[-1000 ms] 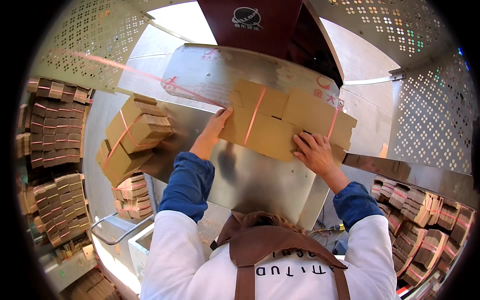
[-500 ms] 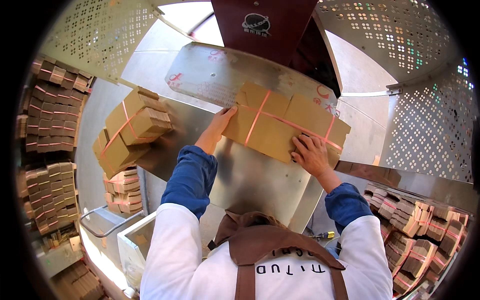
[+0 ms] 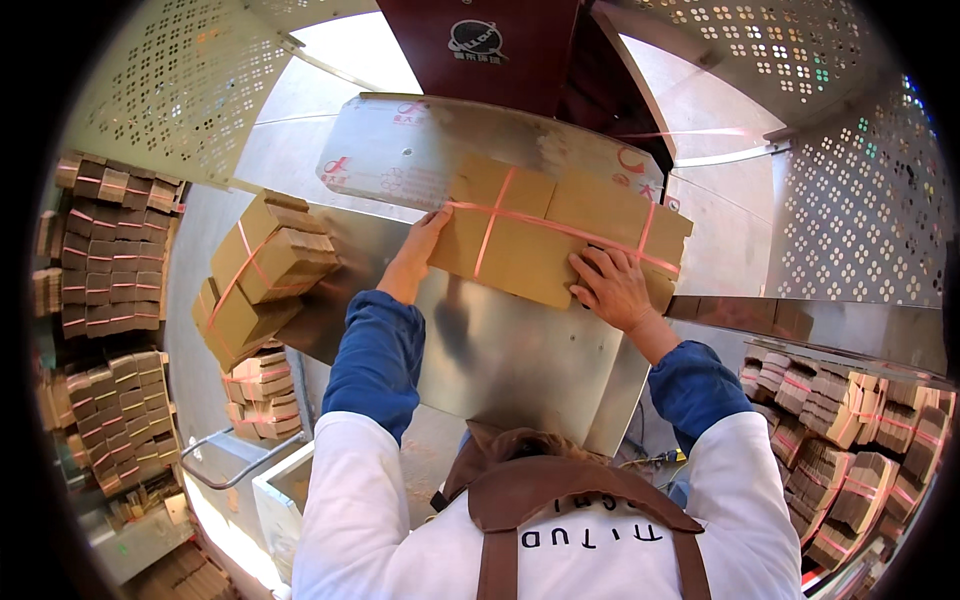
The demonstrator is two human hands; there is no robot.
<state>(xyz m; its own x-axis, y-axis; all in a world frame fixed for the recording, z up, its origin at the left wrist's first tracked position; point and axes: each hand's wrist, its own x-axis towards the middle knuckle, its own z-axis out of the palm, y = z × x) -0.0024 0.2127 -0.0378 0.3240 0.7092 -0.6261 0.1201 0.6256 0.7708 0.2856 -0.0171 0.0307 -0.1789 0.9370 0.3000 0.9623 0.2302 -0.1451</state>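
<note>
A flat bundle of brown cardboard (image 3: 545, 225) lies on a shiny metal table (image 3: 500, 350), tied with pink straps along and across it. My left hand (image 3: 420, 245) presses against the bundle's left edge, fingers flat. On the bundle's near right part rests my right hand (image 3: 612, 288), fingers spread over the cardboard and a strap. Both forearms wear blue sleeves under white ones.
Two strapped cardboard bundles (image 3: 262, 275) sit at the table's left edge, more below them (image 3: 258, 395). Stacks of bundles fill the left (image 3: 110, 250) and lower right (image 3: 850, 440). A dark red machine (image 3: 480, 50) and perforated metal panels (image 3: 850, 150) stand behind.
The bundle and both hands have moved a little farther onto the table, toward the machine. A pink strap running lengthwise now shows on the bundle.
</note>
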